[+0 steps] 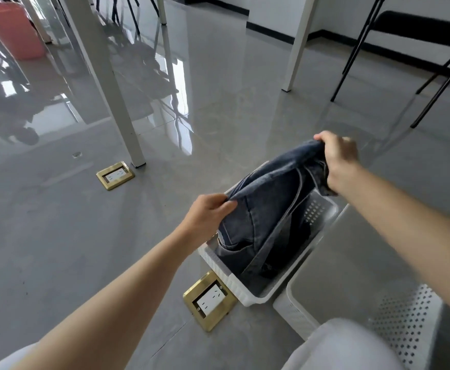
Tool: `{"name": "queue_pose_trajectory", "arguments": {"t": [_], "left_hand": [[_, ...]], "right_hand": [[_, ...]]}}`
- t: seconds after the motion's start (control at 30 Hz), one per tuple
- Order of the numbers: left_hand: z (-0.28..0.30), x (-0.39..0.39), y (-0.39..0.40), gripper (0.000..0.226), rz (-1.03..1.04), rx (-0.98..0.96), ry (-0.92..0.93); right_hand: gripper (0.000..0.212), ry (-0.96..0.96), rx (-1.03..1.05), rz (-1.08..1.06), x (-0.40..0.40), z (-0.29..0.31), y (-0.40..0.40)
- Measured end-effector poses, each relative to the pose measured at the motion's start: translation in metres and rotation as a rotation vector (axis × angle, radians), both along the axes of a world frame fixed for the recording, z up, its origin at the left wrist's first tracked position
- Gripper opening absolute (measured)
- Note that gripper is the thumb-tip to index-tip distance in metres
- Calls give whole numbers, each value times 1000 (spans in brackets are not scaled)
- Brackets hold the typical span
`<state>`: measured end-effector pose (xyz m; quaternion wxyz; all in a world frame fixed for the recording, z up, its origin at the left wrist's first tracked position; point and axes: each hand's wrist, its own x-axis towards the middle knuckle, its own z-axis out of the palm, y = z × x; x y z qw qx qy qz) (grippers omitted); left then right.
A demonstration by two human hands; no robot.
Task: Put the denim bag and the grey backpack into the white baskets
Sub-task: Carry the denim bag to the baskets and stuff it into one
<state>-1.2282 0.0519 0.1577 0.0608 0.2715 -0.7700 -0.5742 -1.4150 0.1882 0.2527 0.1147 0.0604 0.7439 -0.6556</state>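
Observation:
A blue denim bag (269,209) hangs partly inside a white perforated basket (247,292) on the floor, its lower end down in the basket and its upper part above the rim. My left hand (207,214) grips the bag's near top corner. My right hand (338,158) holds the far top edge, bunched in the fingers. A second white basket (296,305) stands right beside the first, nearer to me, and looks empty. The grey backpack is not in view.
Two brass floor sockets (210,300) (115,175) are set into the glossy grey tiles left of the baskets. White table legs (127,124) (297,49) stand behind. A black folding chair (432,57) is at the far right, an orange bin (15,30) far left.

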Motion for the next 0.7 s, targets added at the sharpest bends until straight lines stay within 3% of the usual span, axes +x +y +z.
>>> {"name": "queue_pose_trajectory", "arguments": {"t": [0.1,0.17,0.23,0.33,0.43,0.47,0.6,0.7], "left_hand": [[15,-13,-24,34,37,221,119],[11,-25,-46,30,239,352,154],[-12,-31,-68,28,499,388,85],[-50,-20,-74,31,552,308,-177],[-75,-13,-68,54,509,354,-171],[-75,-13,-67,56,522,352,-142],[-73,-17,-75,25,519,365,-10],[-91,-10,-84,19,471,243,-187]], "right_hand": [[10,-97,-21,99,-34,2,-45],[12,-181,-166,277,-52,-10,-81],[6,-132,-189,404,-59,-31,-108],[31,157,351,413,-61,-89,-113],[46,264,736,645,-49,-131,-94],[50,308,823,763,-45,-140,-91],[57,477,973,1020,-31,-154,-110],[59,409,1128,1123,-23,-169,-123]]}}
